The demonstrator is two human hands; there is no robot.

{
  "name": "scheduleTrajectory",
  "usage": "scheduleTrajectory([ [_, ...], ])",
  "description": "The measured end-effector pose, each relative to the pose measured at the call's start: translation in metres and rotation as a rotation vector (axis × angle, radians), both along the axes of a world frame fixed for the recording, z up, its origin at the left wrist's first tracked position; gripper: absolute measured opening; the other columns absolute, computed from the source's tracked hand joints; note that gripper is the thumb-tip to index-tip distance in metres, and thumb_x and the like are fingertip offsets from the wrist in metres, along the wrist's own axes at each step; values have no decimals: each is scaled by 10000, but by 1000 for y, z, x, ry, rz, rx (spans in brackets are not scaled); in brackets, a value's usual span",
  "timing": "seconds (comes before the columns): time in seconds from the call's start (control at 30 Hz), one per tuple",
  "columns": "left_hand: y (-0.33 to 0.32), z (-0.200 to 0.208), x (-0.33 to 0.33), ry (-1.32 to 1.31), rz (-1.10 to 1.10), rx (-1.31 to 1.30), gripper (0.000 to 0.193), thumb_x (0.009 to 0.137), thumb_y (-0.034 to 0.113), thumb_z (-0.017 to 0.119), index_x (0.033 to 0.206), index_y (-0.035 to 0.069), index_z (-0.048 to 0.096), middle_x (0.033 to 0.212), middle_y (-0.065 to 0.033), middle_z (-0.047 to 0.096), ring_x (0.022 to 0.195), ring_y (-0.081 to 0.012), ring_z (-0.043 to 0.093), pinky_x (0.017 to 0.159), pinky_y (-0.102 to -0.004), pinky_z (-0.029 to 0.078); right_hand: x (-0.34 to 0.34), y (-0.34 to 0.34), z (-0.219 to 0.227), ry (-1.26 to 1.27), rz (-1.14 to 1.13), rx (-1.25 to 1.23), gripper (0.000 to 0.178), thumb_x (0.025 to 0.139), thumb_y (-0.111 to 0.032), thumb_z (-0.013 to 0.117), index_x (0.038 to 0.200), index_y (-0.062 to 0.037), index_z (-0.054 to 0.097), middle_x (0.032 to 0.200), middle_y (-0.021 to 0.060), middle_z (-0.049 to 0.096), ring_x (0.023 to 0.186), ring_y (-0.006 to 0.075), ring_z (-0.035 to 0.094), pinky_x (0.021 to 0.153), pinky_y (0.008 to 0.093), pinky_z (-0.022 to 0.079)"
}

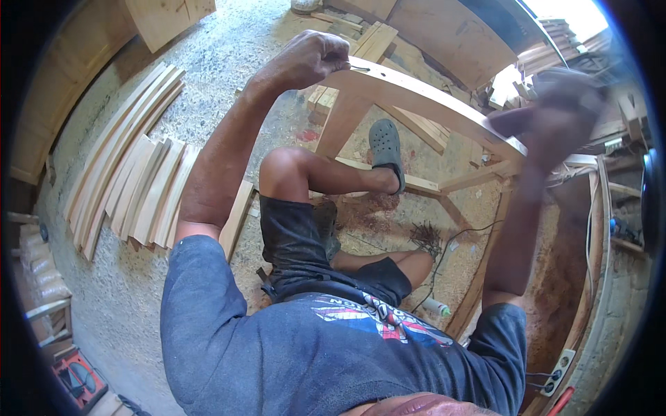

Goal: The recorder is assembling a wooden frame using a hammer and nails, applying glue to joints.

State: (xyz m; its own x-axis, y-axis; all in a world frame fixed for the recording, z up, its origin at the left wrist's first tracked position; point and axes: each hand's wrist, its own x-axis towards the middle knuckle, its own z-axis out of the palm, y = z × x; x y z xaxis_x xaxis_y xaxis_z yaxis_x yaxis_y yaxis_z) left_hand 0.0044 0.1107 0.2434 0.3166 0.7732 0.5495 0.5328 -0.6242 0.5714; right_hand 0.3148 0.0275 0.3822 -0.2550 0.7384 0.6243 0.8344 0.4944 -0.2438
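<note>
My left hand (pixel 312 59) is closed in a pinch at the far left end of a long pale wooden beam (pixel 430 99). A thin dark metal piece (pixel 359 68), nail-like, sticks out from its fingers over the beam's top face. Small dark marks or holes show in the wood beside it. My right hand (pixel 563 114) is raised near the beam's right end and smeared by motion. Whether it holds anything cannot be made out. The beam is part of a wooden frame with a wide leg (pixel 345 123) beneath my left hand.
Stacked wooden slats (pixel 132 166) lie on the dusty floor at left. A plywood sheet (pixel 451 41) leans at the back. A cable (pixel 436 267) and a small white bottle (pixel 436 306) lie near my legs. A power strip (pixel 557 374) is at lower right, a red toolbox (pixel 80 378) at lower left.
</note>
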Motion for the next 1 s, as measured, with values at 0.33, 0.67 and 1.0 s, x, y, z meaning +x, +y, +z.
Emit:
scheduleTrajectory([
  [0.33, -6, 20, 31, -68, 147, 54, 146, 910, 123, 683, 897, -22, 670, 859, -186, 677, 803, -342, 659, 746, -430, 506, 84, -78, -95, 687, 79, -519, 359, 1017, -156, 541, 1361, -52, 557, 715, -22, 525, 626, 56, 491, 552, 262, 414],
  [0.67, 32, -17, 172, 396, 515, 309, 263, 924, 172, 536, 1159, 53, 537, 841, -253, 710, 790, -444, 706, 690, -532, 544, 157, -197, -206, 992, -225, -452, 376, 1005, -116, 547, 1366, -13, 540, 718, -17, 551, 622, 79, 482, 580, 281, 440],
  [1.0, 164, -66, -38, 353, 545, 502, 333, 995, 206, 548, 1260, 13, 489, 1124, -178, 703, 982, -298, 731, 733, -399, 609, 233, -316, -255, 797, -576, -428, 472, 970, -199, 621, 1352, 64, 539, 976, 280, 697, 840, 360, 703, 791, 424, 527],
])
